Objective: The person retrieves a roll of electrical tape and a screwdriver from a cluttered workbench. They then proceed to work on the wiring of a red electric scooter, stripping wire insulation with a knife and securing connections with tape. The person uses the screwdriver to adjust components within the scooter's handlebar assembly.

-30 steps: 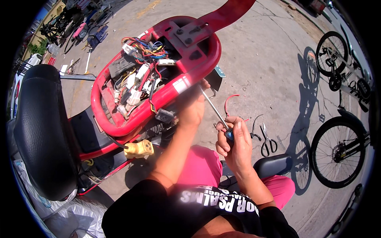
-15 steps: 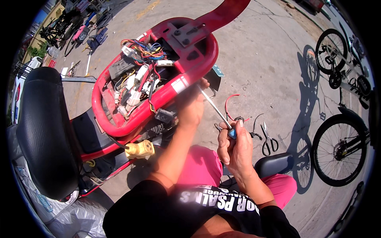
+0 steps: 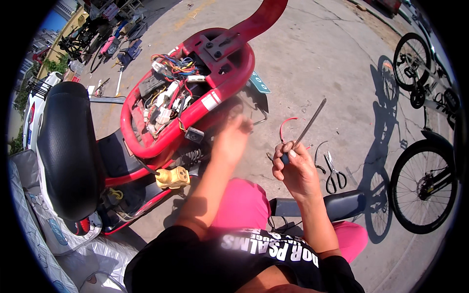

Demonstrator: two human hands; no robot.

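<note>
**Screwdriver lifted clear of the red scooter's tail**

The screwdriver (image 3: 302, 133) sits in the right hand (image 3: 294, 168), fingers closed tight round its dark handle, the thin metal shaft tilted up and away to the right, free of the bodywork; the tip touches nothing. The left hand (image 3: 230, 140) reaches forward beside the rear of the red scooter frame (image 3: 215, 100), fingers loosely spread and blurred, holding nothing that I can make out; it is just under the curved red rail, near a small black connector (image 3: 194, 134). Inside the open red shell lies a tangle of coloured wires and white plugs (image 3: 168, 90); a yellow connector block (image 3: 172, 177) hangs below, by the left forearm. The black seat (image 3: 68, 146) stands tipped up at the left. On the concrete ground (image 3: 337, 58) just beyond the right hand lie a looped red wire (image 3: 285, 125) and a pair of scissors (image 3: 334, 173), near each other but apart; bicycles (image 3: 422, 180) stand at the right edge, casting long shadows.
</note>
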